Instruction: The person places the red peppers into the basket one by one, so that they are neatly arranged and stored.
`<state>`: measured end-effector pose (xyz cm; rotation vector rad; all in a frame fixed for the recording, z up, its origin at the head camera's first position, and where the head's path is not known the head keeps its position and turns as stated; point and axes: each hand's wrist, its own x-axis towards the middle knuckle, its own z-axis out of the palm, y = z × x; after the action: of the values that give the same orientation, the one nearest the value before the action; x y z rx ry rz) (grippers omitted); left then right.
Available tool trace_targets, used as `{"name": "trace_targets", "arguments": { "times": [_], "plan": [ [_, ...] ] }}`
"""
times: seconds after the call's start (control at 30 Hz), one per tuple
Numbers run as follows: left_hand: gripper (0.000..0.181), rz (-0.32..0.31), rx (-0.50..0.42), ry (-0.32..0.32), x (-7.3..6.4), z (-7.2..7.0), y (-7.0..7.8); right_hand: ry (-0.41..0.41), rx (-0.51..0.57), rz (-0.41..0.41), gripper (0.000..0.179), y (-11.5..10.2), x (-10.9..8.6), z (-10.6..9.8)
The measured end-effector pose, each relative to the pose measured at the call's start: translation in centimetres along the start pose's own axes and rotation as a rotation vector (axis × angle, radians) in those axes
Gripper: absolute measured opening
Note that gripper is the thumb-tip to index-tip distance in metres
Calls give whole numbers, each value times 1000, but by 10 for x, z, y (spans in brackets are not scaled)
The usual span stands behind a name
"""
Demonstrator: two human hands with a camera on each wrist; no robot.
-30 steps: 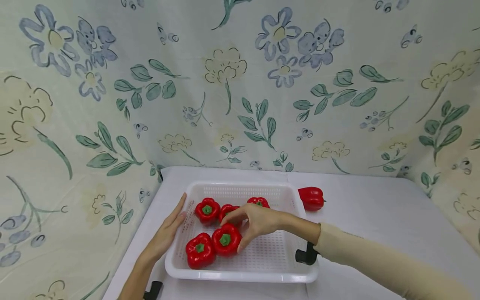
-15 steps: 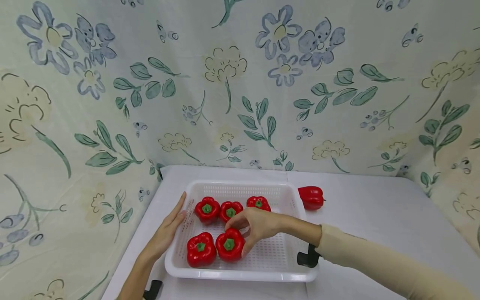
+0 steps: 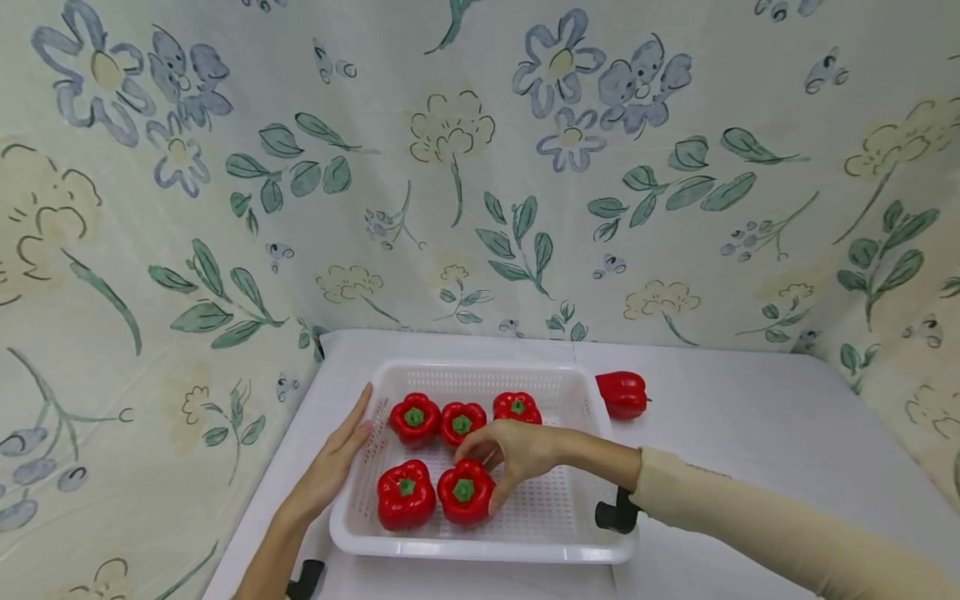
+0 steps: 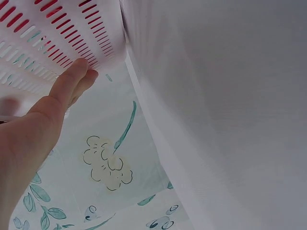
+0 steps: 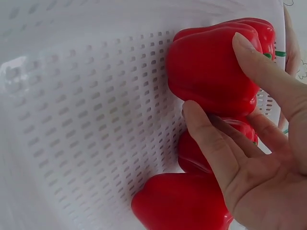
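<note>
A white perforated basket (image 3: 480,552) holds several red bell peppers, stems up. My right hand (image 3: 521,454) holds the front-row bell pepper (image 3: 465,493), thumb on one side and fingertips on the other. In the right wrist view that same bell pepper (image 5: 208,67) lies between the thumb and the fingers of my right hand (image 5: 276,179). Close on its left sits another bell pepper (image 3: 406,495). My left hand (image 3: 330,467) rests along the left side of the basket. In the left wrist view, straight fingers of my left hand (image 4: 45,117) touch the basket's slotted outer wall (image 4: 100,28).
In the back row are a left bell pepper (image 3: 415,421), a middle one (image 3: 462,417) and a right one (image 3: 517,404), partly behind my right hand. One more bell pepper (image 3: 623,396) lies on the white table (image 3: 720,433), right of the basket. A flowered cloth (image 3: 480,250) hangs behind.
The held bell pepper has shifted slightly right and toward the front with my right hand, and the middle back pepper is less covered. My left hand stays at the basket's side.
</note>
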<state>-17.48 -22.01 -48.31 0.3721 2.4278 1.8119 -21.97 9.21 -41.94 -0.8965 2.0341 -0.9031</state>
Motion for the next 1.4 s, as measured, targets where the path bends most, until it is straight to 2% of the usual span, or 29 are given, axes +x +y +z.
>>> {"name": "trace_targets", "arguments": {
  "times": [0.17,0.43,0.63,0.77,0.93,1.03,1.13,1.27,1.4],
  "plan": [
    [59,-4,18,4,0,0,-1,-21,-40,34,58,-2,-2,-1],
    [59,-4,25,11,2,1,-3,-64,-133,39,64,-3,-4,0],
    [59,-7,28,5,2,2,-2,-96,-163,64,75,-10,-16,-5],
    [59,-19,26,3,0,2,1,-66,-159,56,74,-18,-32,-13],
    [59,-20,23,1,1,1,3,16,-117,36,67,-23,-59,-33],
    [58,-30,33,-2,1,-1,2,93,-92,-12,62,-16,-77,-50],
    [58,-46,38,-4,1,-3,2,228,-106,-56,56,0,-98,-67],
    [59,-53,28,-8,0,-3,3,509,-166,-33,49,32,-129,-88],
    [59,-62,30,-9,-1,-2,4,748,-208,38,60,72,-154,-98]
  ]
}}
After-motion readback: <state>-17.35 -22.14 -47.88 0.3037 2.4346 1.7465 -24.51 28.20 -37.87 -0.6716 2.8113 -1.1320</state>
